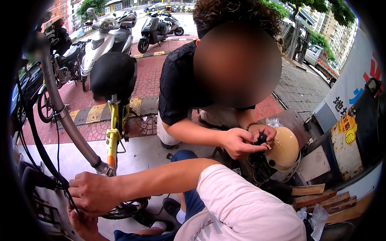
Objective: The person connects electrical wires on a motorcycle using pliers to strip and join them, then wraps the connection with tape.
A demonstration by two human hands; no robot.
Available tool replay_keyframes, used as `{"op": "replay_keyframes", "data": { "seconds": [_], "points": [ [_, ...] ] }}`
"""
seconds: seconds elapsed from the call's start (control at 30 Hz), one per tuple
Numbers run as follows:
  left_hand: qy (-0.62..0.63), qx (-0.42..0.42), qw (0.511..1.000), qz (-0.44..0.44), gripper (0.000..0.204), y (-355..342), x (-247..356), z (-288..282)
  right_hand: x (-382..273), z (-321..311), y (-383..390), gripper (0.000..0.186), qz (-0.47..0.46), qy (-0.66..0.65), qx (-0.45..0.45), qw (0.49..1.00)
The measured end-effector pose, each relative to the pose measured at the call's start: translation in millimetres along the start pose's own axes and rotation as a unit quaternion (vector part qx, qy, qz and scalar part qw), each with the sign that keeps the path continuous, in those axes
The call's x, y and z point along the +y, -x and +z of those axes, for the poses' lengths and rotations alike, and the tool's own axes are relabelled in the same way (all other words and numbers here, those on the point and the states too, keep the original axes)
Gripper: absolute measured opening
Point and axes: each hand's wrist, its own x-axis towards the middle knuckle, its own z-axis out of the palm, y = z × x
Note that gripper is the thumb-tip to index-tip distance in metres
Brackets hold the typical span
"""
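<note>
At the left, my right hand (94, 193) is closed around thin black cables (48, 160) that hang beside a bicycle's grey metal stem (72, 130). Just below it, my left hand (82, 225) is raised to the same cables, its fingers bent in a pinch partly covered by my right hand. The yellow bicycle frame (114, 136) with a black saddle (113, 74) stands in front of me. Across from me, a person in a black shirt leans over, holding a small black rounded part (261, 139) in both hands.
A cream helmet (286, 146) lies beside the person's hands. Stacked wood pieces (327, 199) and a dark rusty drum (341, 140) are at the right. Parked scooters (106, 38) stand on red paving behind. A black-and-yellow kerb (94, 114) crosses the ground.
</note>
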Motion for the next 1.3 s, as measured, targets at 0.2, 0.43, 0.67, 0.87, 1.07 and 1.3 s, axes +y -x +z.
{"op": "replay_keyframes", "data": {
  "seconds": [0.2, 0.43, 0.67, 0.87, 1.07, 1.3],
  "points": [
    [-0.099, -0.109, 0.986, 0.082, 0.046, -13, 2, -18, -17, 45, 10, 0.025, 0.455, -0.386, 0.055, 0.801],
    [-0.110, -0.069, 0.987, 0.093, 0.037, -17, -9, -14, -7, 17, 5, 0.021, 0.570, -0.555, -0.053, 0.603],
    [-0.012, -0.004, 0.999, 0.035, 0.058, -2, -6, -6, 11, 4, 2, 0.023, -0.047, 0.004, 0.007, 0.999],
    [0.059, -0.219, 0.974, -0.011, 0.058, -22, -7, -51, 21, 10, -3, 0.020, -0.114, 0.053, -0.031, 0.992],
    [-0.033, -0.026, 0.997, 0.062, 0.063, -5, -15, 4, 4, -12, -9, 0.015, 0.059, -0.032, -0.116, 0.991],
    [-0.067, -0.033, 0.988, 0.134, 0.022, -6, -13, 29, -2, 14, 5, 0.027, 0.614, -0.558, -0.076, 0.553]
  ]
}}
